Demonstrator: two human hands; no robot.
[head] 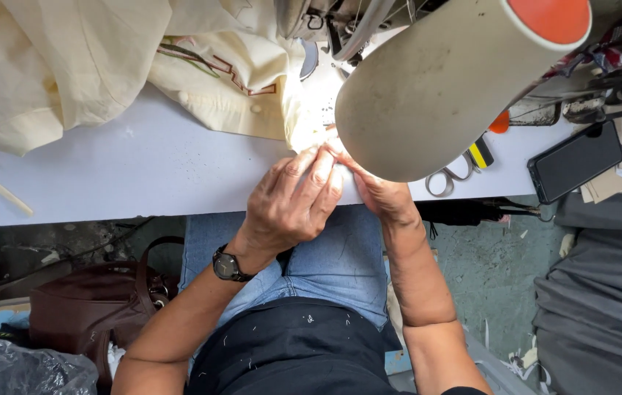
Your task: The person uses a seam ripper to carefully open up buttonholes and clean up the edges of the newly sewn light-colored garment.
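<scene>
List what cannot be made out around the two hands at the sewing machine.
Head view only:
- Right hand: its fingers are hidden behind the beige sewing machine body.
- Needle area: hidden by the machine and washed out by lamp glare.
- What the left hand pinches: glare hides it.
- Cream embroidered fabric: cut off by the top and left edges.
- Metal scissors: blades hidden by the machine.

Right hand (377, 192) fingertips hidden behind the sewing machine's cream arm (435, 88) at 12 o'clock, needle area washed out by glare, cream fabric (106, 66) cut off at 10 o'clock, scissors (451, 175) half covered, brown bag (91, 307) partly behind the left forearm
</scene>
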